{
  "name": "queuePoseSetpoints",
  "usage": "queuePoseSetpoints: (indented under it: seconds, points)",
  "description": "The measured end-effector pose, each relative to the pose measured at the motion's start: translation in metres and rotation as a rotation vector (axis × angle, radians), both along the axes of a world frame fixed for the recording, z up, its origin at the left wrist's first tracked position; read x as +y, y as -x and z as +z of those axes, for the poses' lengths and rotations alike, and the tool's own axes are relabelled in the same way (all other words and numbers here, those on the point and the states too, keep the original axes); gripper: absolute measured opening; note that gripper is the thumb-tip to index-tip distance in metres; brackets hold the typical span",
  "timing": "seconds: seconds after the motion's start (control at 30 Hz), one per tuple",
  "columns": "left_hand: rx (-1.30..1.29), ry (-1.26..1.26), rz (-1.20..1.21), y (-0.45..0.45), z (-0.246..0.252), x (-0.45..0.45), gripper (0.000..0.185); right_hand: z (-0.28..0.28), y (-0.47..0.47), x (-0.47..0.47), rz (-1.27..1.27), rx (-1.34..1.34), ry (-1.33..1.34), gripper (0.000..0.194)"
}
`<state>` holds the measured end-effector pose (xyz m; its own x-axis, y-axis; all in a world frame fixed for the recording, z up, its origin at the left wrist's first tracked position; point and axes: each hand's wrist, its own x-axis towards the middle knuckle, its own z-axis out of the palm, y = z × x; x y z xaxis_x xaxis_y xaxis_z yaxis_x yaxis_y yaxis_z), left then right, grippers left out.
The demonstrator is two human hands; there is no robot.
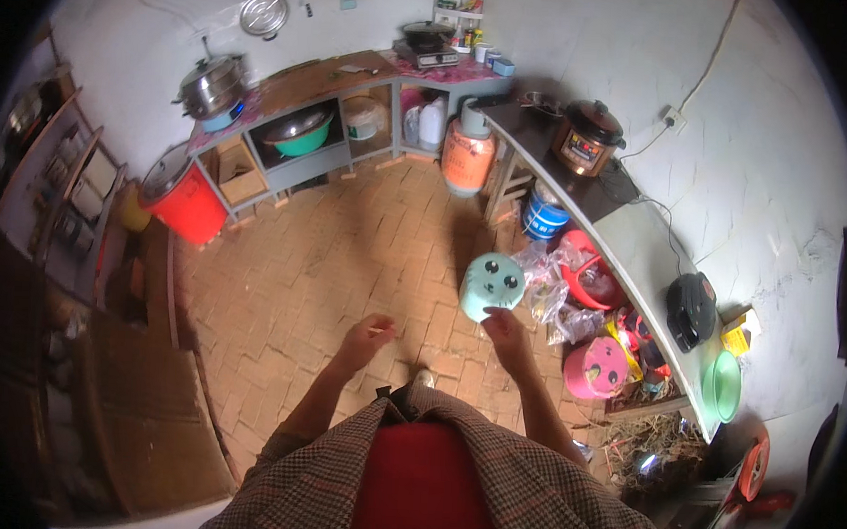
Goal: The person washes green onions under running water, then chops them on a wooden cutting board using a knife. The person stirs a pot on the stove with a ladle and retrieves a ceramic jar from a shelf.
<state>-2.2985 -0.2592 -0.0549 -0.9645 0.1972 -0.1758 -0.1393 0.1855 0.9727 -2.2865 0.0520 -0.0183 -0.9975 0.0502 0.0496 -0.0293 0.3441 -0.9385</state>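
My left hand (369,341) hangs over the brick floor (289,258), its fingers loosely curled and nothing seen in them. My right hand (506,330) overlaps the lower edge of a round mint-green stool (492,285) with a cartoon animal face; whether the fingers touch it cannot be told. To the right of that stool lie clear plastic bags (546,298) and a red plastic basket (593,282). A pink stool (596,369) with a similar face stands farther right, near the table.
A long table (627,234) on the right bears an electric pressure cooker (588,140) and a black electric appliance (691,312). An orange gas cylinder (468,156) stands by the counter (311,82). A red bucket (185,201) is at the left, beyond a wooden cabinet (148,408).
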Motion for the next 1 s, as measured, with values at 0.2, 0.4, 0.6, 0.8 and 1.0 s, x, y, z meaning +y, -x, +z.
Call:
queuePoseSetpoints:
  seconds: [0.2,0.4,0.6,0.8,1.0]
  points:
    - [0.021,0.079,0.302,0.153,-0.034,-0.054,0.031,0.036,0.223,0.007,0.016,-0.065,0.316,0.024]
    - [-0.272,0.133,0.470,0.290,-0.074,-0.083,0.030,0.018,0.418,-0.009,-0.015,-0.030,0.379,0.031]
    - [0.204,0.545,0.320,0.549,-0.052,-0.126,0.030,0.044,0.615,-0.007,-0.216,0.111,0.276,0.035]
    - [0.200,0.425,0.017,0.762,0.031,-0.059,0.031,0.022,0.774,0.070,-0.430,0.232,0.262,0.028]
    - [0.210,0.307,-0.007,0.883,0.007,-0.021,0.032,-0.036,0.937,0.174,-0.590,-0.084,0.639,0.024]
